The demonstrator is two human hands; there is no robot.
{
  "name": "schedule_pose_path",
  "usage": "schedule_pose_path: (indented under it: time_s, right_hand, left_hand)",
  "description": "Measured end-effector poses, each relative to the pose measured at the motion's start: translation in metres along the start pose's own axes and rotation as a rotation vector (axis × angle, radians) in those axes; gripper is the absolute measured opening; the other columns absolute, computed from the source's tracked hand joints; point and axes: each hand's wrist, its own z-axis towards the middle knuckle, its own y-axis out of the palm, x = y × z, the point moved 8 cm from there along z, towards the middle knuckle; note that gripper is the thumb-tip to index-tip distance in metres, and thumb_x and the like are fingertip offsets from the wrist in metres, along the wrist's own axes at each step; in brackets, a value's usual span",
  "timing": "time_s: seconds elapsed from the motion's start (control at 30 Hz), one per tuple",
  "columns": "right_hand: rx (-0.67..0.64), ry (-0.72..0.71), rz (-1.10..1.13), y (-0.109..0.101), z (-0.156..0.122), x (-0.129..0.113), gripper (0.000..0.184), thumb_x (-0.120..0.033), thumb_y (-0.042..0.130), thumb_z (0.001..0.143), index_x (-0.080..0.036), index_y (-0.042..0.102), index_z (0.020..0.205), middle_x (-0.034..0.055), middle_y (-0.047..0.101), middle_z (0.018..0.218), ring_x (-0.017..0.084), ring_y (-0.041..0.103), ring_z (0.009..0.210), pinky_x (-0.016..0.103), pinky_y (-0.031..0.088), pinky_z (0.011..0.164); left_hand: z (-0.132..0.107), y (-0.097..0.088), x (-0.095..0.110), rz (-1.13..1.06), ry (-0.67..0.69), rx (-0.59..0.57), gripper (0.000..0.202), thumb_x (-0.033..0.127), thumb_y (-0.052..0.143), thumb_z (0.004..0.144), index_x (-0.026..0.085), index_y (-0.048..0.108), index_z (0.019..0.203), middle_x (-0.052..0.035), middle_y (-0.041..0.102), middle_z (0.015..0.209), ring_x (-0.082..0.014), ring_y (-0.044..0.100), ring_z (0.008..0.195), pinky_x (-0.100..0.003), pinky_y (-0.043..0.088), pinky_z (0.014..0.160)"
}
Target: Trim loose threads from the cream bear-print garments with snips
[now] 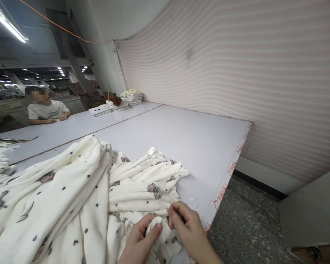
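A large heap of white plush fabric point(71, 194) printed with small dark marks and grey-brown animals lies across the near part of the table. At its near right edge my left hand point(143, 234) pinches a folded bit of this fabric between thumb and fingers. My right hand point(188, 227) is just to the right, with thumb and fingertips pinched together at the fabric's edge. Whatever sits between the right fingertips is too small to make out. Part of the fabric hangs below both hands, near the table's edge.
The pale table point(181, 128) has red-printed tape point(222, 192) along its right edge. Stacks of folded cloth point(132, 97) and papers point(100, 110) stand at the far end. A person point(48, 110) leans on the far left side. A striped sheet point(222, 66) hangs along the wall.
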Motion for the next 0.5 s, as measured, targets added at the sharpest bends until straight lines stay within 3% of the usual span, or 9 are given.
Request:
schedule_pose_path:
  time_s: [0.1,0.13,0.2,0.27,0.4,0.5]
  right_hand:
    - [0.019,0.072,0.056,-0.012,0.000,0.010,0.021,-0.036,0.050,0.092,-0.019,0.058,0.083,-0.0001,0.064,0.068,0.015,0.060,0.066,0.022,0.047,0.062]
    - [-0.011,0.046,0.022,-0.014,-0.002,0.008,0.015,-0.034,0.056,0.088,-0.020,0.062,0.090,0.0020,0.067,0.079,0.017,0.062,0.075,0.023,0.048,0.067]
    - [-0.063,-0.017,-0.080,-0.014,-0.008,0.003,0.023,-0.028,0.062,0.083,-0.023,0.065,0.105,0.0042,0.068,0.097,0.021,0.064,0.088,0.025,0.049,0.075]
    - [-0.096,-0.061,-0.171,-0.012,-0.014,-0.001,0.030,-0.028,0.062,0.082,-0.027,0.066,0.112,0.0046,0.068,0.100,0.022,0.065,0.090,0.026,0.050,0.076]
    - [-0.137,-0.066,-0.174,-0.005,-0.011,0.002,0.022,-0.031,0.055,0.088,-0.026,0.072,0.101,0.0036,0.071,0.090,0.021,0.065,0.084,0.026,0.049,0.072]
    - [0.072,0.072,-0.103,-0.025,0.012,0.032,0.019,-0.036,0.057,0.085,-0.022,0.070,0.087,0.0042,0.069,0.086,0.022,0.063,0.084,0.028,0.046,0.073]
  left_hand:
    - [0.002,-0.002,-0.008,-0.081,-0.031,0.001,0.035,0.052,0.069,0.071,0.018,0.068,0.074,-0.0013,0.062,0.067,-0.0181,0.054,0.066,-0.026,0.046,0.062]
    - [0.003,-0.003,-0.010,-0.125,-0.041,0.011,0.034,0.051,0.070,0.071,0.018,0.069,0.077,-0.0020,0.064,0.069,-0.0187,0.055,0.068,-0.026,0.046,0.064]
    - [0.004,-0.001,-0.015,-0.203,-0.072,0.019,0.034,0.049,0.072,0.069,0.018,0.069,0.082,-0.0027,0.066,0.073,-0.0192,0.057,0.070,-0.028,0.047,0.066]
    - [0.004,0.003,-0.018,-0.228,-0.085,0.007,0.033,0.048,0.074,0.068,0.019,0.070,0.082,-0.0028,0.067,0.074,-0.0192,0.058,0.070,-0.028,0.047,0.068]
    - [0.001,0.002,-0.009,-0.141,-0.045,0.015,0.032,0.048,0.075,0.067,0.018,0.070,0.076,-0.0005,0.064,0.067,-0.0171,0.057,0.068,-0.026,0.046,0.067]
    - [-0.003,-0.021,0.008,-0.234,-0.023,0.148,0.029,0.045,0.074,0.069,0.020,0.064,0.080,0.0020,0.061,0.064,-0.0151,0.056,0.063,-0.023,0.046,0.061]
